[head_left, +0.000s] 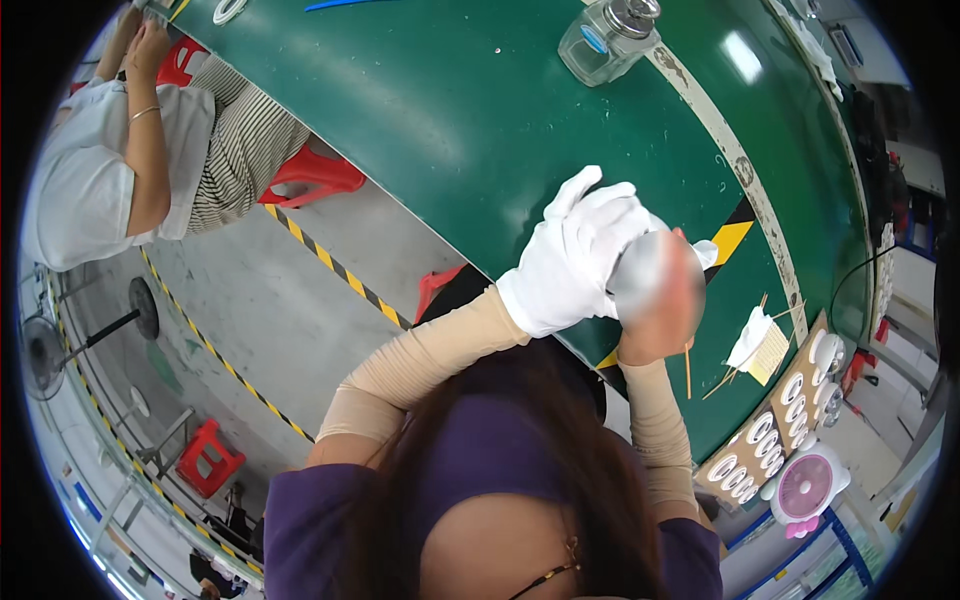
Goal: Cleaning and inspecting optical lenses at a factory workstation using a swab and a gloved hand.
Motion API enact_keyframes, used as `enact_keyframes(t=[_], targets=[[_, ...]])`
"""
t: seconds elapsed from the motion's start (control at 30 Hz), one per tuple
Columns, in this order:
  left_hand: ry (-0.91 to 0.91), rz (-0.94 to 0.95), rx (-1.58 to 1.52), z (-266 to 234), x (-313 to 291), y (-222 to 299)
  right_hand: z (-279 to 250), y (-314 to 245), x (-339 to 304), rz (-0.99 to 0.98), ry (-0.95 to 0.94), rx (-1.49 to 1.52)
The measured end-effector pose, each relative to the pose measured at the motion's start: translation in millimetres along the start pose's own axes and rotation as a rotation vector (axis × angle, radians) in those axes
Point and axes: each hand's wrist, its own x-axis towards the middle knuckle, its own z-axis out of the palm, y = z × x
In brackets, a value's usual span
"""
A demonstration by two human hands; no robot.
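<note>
My left hand [580,250], in a white glove, is closed against a pale grey thing [638,275] whose kind is lost in a blur. Pressed close on the other side, my bare right hand [668,320] has its fingers bent, and the same blur hides most of them. A thin wooden stick [688,372] pokes out below the right palm. Some white material [706,254] shows just beyond the right fingers. Both hands are above the near edge of the green table [470,160]. To their right lie a white cloth [750,340], a yellowish pad [769,356] and several thin sticks.
A glass jar with a metal lid [605,45] stands at the far side. On the right is a brown board [745,455] with several white rings, beside a pink fan [805,488]. A person in white [130,160] sits at the left, near a red stool [315,175].
</note>
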Motion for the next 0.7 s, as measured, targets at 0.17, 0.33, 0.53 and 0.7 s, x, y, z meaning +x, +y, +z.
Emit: enact_keyframes(t=[0.17, 0.33, 0.53, 0.7], targets=[[-0.111, -0.018, -0.109, -12.1, 1.3, -0.3, -3.6, -22.6, 15.7, 0.059, 0.008, -0.034], [-0.295, -0.26, -0.111, -15.9, 4.4, -3.1, -19.9, -38.5, 16.4, -0.064, -0.168, -0.163], [-0.122, -0.173, 0.01, 1.6, -5.6, 9.8, -20.9, -65.3, 21.6, -0.219, -0.21, -0.464], [-0.098, -0.211, -0.018, 3.7, -8.2, 6.4, -24.4, -68.8, 21.8, -0.209, -0.18, -0.55]])
